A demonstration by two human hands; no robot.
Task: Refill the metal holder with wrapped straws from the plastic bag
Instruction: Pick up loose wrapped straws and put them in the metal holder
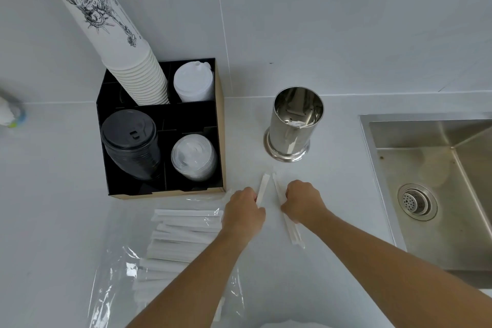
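**Straws held over the bench**

A clear plastic bag [165, 253] of white wrapped straws [183, 231] lies on the bench [332, 194]. The metal holder [294, 122] stands upright, nearly empty. One straw is pinched in each closed hand: left hand [243, 210], right hand [303, 201].

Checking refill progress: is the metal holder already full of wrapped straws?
No, the metal holder is mostly bare shiny interior, with only a little white paper low inside.

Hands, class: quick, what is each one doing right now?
Left hand: closed on a wrapped straw.
Right hand: closed on another wrapped straw.
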